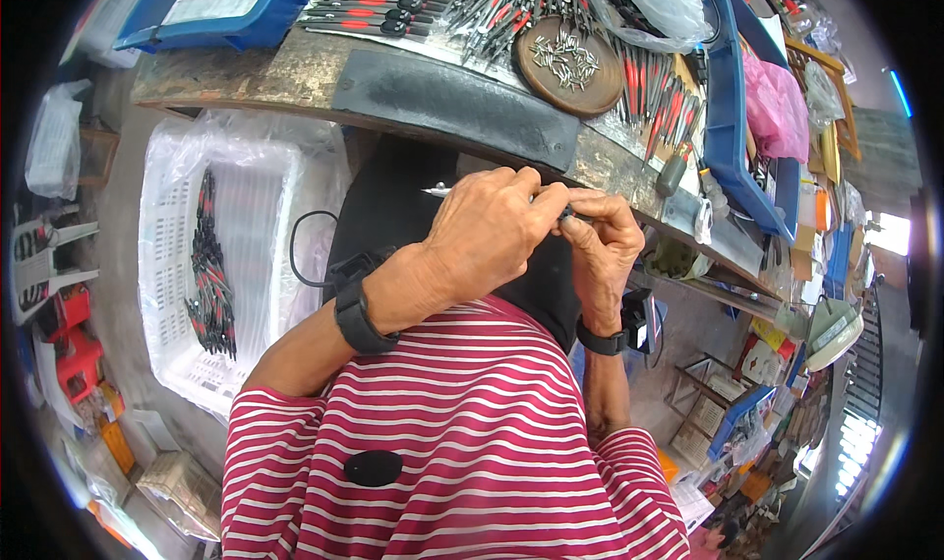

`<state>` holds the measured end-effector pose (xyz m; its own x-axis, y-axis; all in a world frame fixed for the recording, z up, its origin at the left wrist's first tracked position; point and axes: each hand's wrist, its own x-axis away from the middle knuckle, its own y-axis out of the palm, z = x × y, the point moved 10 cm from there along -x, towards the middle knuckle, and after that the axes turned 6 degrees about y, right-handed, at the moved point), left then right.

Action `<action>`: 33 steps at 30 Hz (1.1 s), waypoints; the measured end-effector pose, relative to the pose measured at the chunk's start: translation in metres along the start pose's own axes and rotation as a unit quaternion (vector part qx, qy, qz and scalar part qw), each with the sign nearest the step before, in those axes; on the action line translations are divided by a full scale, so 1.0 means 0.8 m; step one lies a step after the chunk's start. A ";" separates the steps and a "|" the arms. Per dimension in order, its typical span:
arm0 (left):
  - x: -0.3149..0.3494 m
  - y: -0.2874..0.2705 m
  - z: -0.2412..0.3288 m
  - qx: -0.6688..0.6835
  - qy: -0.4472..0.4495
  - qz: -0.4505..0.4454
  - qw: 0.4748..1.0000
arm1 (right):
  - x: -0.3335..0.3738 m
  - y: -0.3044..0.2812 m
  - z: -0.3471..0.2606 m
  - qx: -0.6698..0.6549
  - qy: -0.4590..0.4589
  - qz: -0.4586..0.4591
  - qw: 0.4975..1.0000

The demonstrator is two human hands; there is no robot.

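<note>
My left hand [482, 228] and my right hand [602, 237] meet in front of my lap, just below the bench edge. Closed in the left hand is a slim tool, whose silver pointed tip [436, 190] sticks out on the left; most of its body is hidden by the fingers. The right hand pinches a small dark piece [565, 214] where the fingertips of both hands come together. Whether that piece belongs to the tool cannot be made out. Beyond the hands, a round brown dish [531, 80] of small silver metal pieces [565, 57] rests on the bench.
Many red-and-black tools [379, 0] cover the wooden bench [256, 73]. A screwdriver-like tool with a dark handle [673, 175] lies at its edge. Blue trays [723, 117] stand at both ends. On my left, a plastic-lined white crate [265, 294] holds more tools [208, 275].
</note>
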<state>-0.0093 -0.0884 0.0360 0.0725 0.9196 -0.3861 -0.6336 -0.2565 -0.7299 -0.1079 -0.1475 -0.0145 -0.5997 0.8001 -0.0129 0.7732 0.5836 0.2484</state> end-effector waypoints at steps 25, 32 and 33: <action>0.004 0.021 0.030 -0.134 0.118 0.007 0.984 | 0.018 -0.011 -0.002 0.157 0.061 0.043 0.985; 0.006 0.024 0.030 -0.137 0.120 0.002 0.983 | 0.023 -0.014 0.003 0.179 0.093 0.063 0.977; 0.005 0.024 0.030 -0.138 0.126 0.009 0.982 | 0.022 -0.014 0.002 0.181 0.090 0.065 0.977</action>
<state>-0.0395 -0.0822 0.0342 0.2737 0.8202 -0.5023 -0.4059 -0.3749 -0.8335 -0.1269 -0.1396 -0.0188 -0.4934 0.8519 0.1756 0.8476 0.5162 -0.1228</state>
